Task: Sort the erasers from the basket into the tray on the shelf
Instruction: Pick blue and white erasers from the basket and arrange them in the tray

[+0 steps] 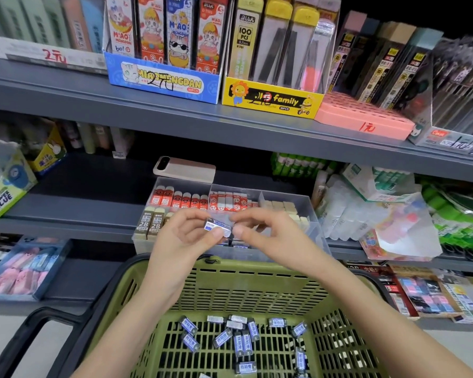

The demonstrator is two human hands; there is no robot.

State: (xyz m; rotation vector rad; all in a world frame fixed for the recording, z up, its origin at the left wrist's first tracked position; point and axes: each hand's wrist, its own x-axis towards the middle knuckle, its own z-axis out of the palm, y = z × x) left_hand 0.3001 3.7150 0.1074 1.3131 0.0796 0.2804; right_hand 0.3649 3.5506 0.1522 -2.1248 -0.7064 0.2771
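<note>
Head view: both hands' fingers [219, 233] pinch one glossy rectangular wrapped eraser [218, 227].

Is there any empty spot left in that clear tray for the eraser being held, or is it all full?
The tray is crowded at the back with red erasers and at left with 2B erasers. Its front, behind the left hand and right hand holding the eraser, is hidden. Bare shelf lies left of the tray.

The blue display box [163, 80] reads "MIAOMENGDAN 36PCS", and the yellow box [271, 100] beside it says "family 36PCS". A pack [245, 36] above that shows "100 PCS". Brown erasers [149, 223] in the tray are marked "2B", and a carton [3, 199] at far left says "POWER GLUE".
</note>
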